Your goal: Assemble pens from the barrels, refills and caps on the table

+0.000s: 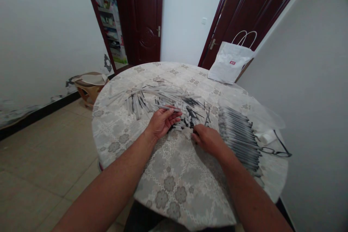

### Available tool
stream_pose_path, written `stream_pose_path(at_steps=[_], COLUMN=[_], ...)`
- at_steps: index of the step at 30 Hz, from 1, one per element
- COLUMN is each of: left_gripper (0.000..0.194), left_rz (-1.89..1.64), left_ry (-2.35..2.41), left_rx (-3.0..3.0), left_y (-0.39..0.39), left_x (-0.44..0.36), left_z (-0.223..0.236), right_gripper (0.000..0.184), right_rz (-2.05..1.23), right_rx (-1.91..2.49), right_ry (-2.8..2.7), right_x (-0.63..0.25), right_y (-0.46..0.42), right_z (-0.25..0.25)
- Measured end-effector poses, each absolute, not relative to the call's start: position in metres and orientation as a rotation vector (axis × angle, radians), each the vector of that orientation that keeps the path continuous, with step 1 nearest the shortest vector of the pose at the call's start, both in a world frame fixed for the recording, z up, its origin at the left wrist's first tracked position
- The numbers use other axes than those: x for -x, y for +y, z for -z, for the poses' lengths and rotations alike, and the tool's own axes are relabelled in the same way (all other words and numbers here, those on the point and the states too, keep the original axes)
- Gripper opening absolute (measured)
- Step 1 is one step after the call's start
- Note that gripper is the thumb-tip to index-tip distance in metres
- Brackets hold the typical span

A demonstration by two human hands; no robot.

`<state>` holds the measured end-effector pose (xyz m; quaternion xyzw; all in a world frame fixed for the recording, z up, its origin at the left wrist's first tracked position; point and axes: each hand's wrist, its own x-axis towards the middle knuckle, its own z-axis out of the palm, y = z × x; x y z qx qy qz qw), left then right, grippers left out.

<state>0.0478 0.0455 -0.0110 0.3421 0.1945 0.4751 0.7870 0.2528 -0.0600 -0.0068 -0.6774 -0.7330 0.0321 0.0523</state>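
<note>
Between the thumb and fingers of my left hand (pixel 164 120) is a slim pale pen barrel (pixel 176 110), held roughly level with the palm turned up. My right hand (pixel 206 137) is closed, its fingertips curled down at the near edge of a heap of small white and black pen parts (pixel 186 117); whatever they pinch is hidden. Beyond both hands lie loose white pen barrels (pixel 165 92) and thin black refills (pixel 191 101). Right of my right hand, many grey-and-black pens (pixel 239 134) are laid side by side in a long row.
A patterned cloth covers the round table (pixel 168 174). Eyeglasses (pixel 276 152) and a white roll (pixel 268 137) lie at its right edge, near clear plastic (pixel 261 110). A white paper bag (pixel 231 61) stands at the back right. A stool (pixel 89 83) is left of the table.
</note>
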Motion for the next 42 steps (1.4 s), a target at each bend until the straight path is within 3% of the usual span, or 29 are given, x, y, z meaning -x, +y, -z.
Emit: stream_pose_path(at_steps=[7, 14, 23, 42], left_gripper=[0.024, 0.026, 0.026, 0.028], left_rz=[-0.999, -0.993, -0.980, -0.925], left_ry=[0.417, 0.396, 0.436, 0.488], left_rx=[-0.763, -0.774, -0.836, -0.911], left_y=[0.044, 0.042, 0.041, 0.040], left_x=[-0.048, -0.047, -0.050, -0.054], left_z=[0.009, 0.008, 0.012, 0.017], right_gripper=[0.024, 0.031, 0.029, 0.017], right_rz=[-0.458, -0.741, -0.613, -0.589], right_rx=[1.582, 1.405, 1.290, 1.226], right_ry=[-1.490, -1.288, -1.148, -1.184], right_x=[-0.243, -0.220, -0.205, -0.212], right_y=[-0.052, -0.031, -0.027, -0.027], right_z=[-0.014, -0.028, 0.018, 0.031])
